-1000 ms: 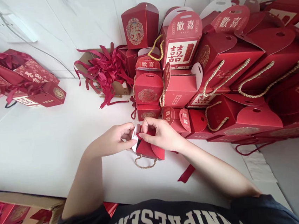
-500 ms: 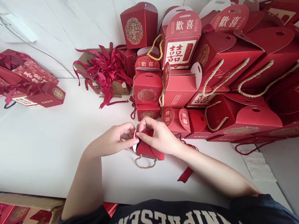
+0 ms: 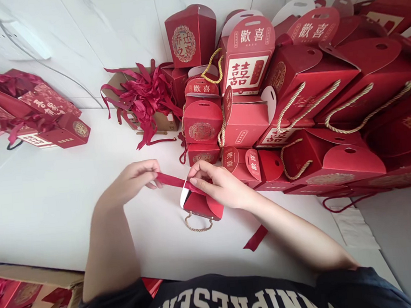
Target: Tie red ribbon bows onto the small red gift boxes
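A small red gift box (image 3: 203, 206) with a gold rope handle stands on the white table (image 3: 50, 203) in front of me. A red ribbon (image 3: 173, 181) stretches taut above the box top. My left hand (image 3: 131, 180) pinches the ribbon's left end, fingers closed. My right hand (image 3: 219, 184) pinches the ribbon at the box top and rests on the box. The ribbon's other end (image 3: 255, 239) trails on the table under my right forearm.
A big heap of red gift boxes (image 3: 312, 95) with gold rope handles fills the right and back. A cardboard box of loose red ribbons (image 3: 145, 99) sits by the wall. More red boxes (image 3: 38, 117) lie far left, and a carton (image 3: 19, 302) at lower left.
My left hand has moved left, away from the box, drawing the ribbon out taut. My right hand has stayed at the box top.
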A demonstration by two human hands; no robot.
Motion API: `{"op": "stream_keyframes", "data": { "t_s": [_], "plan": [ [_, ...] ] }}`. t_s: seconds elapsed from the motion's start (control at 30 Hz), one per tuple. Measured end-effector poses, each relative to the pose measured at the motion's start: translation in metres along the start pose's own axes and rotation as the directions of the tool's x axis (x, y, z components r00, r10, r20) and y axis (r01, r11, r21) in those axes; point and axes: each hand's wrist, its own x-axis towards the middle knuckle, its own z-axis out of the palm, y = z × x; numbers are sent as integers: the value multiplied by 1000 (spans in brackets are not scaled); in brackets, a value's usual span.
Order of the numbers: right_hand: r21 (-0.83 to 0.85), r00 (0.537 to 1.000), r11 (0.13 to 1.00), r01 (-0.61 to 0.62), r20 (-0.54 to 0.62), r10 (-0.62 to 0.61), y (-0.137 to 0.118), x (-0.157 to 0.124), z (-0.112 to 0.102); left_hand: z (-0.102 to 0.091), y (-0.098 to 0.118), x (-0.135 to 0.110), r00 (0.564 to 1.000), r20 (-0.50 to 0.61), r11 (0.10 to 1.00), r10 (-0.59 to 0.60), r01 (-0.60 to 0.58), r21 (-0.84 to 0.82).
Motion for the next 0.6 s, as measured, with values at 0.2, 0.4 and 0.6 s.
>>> {"op": "stream_keyframes", "data": {
  "t_s": [0.2,0.4,0.6],
  "plan": [
    [-193,998,980,57,-12,-60,-13,-8,-16,-42,-44,-6,912,-283,897,-296,367,247],
    [-351,997,936,10,-74,-39,-35,-43,-41,-25,-35,7,981,-177,938,-82,136,320],
    [-437,969,868,-236,-37,245,-17,-83,-39,27,6,20,933,270,964,237,-260,53]
  ]
}}
